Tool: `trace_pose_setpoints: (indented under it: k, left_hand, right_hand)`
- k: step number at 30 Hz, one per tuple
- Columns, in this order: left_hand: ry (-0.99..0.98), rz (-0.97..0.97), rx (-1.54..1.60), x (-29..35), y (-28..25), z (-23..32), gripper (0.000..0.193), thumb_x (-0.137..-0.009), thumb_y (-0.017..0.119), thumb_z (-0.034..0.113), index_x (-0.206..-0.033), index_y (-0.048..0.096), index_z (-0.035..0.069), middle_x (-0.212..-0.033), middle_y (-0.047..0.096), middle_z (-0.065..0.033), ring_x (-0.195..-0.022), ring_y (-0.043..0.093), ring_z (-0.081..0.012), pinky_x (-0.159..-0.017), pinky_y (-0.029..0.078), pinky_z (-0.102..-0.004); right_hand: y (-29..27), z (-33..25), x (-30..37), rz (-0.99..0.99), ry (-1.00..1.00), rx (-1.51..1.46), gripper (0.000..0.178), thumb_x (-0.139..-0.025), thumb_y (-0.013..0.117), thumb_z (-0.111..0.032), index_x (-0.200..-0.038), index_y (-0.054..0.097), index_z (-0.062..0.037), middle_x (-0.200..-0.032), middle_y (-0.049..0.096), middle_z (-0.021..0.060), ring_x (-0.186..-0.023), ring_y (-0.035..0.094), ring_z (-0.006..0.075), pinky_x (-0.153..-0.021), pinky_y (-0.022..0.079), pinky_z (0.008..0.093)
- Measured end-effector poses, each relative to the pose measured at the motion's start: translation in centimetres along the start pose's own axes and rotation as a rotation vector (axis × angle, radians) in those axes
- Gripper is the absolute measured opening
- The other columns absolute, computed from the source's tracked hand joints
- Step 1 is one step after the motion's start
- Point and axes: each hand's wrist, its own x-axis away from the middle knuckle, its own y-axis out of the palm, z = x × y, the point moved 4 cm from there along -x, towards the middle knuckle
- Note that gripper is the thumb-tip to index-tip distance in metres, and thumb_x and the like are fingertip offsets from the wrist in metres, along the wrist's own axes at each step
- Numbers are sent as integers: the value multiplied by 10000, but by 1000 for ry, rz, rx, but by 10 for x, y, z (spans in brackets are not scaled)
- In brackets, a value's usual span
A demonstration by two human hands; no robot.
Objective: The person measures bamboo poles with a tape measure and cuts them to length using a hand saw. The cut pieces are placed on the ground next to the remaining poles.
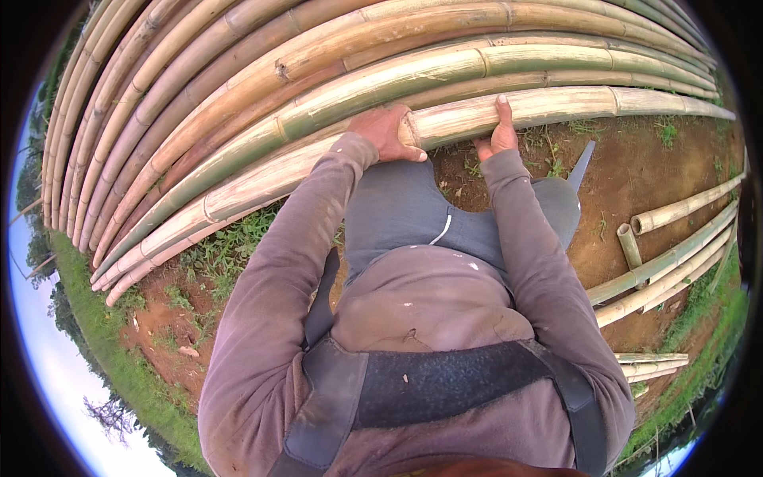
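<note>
A long bamboo pole (461,121) with a pale, scraped surface lies across in front of my knees, the nearest of many. My left hand (388,133) is wrapped over it at a node, thumb on the near side and fingers hidden behind. To the right, my right hand (499,135) grips the same pole from below, with its thumb up against the side and its fingers curled under. A green bamboo pole (445,71) with pale streaks runs just beyond it. Beside my right knee a grey pointed strip (582,165) sticks up; its kind cannot be made out.
Many bamboo poles (238,87) lie side by side ahead, stretching left and right. More poles (668,274) and a short cut piece (629,245) rest on the bare soil (604,215) at right. Grass and weeds (230,254) grow at left.
</note>
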Motion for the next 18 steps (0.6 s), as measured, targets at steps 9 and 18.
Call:
trace_pose_setpoints:
  k: [9, 18]
  left_hand:
    - [-96, -30, -4, -19, 1, -15, 1048, -706, 781, 715, -1494, 520, 76, -1361, 668, -242, -1273, 630, -411, -1079, 479, -456]
    - [-228, 19, -97, -19, -2, 2, 1024, -700, 780, 707, -1469, 532, 78, -1340, 678, -238, -1256, 635, -406, -1049, 482, -446]
  right_hand:
    - [-258, -168, 48, 507, -771, 1142, 425, -977, 720, -312, -1222, 681, 33, -1092, 750, 159, -965, 715, 246, -870, 562, 390]
    - [-518, 5, 25, 444, 186, 1798, 503, -972, 651, -432, -1281, 649, -35, -1271, 682, 174, -1174, 643, 295, -987, 512, 423]
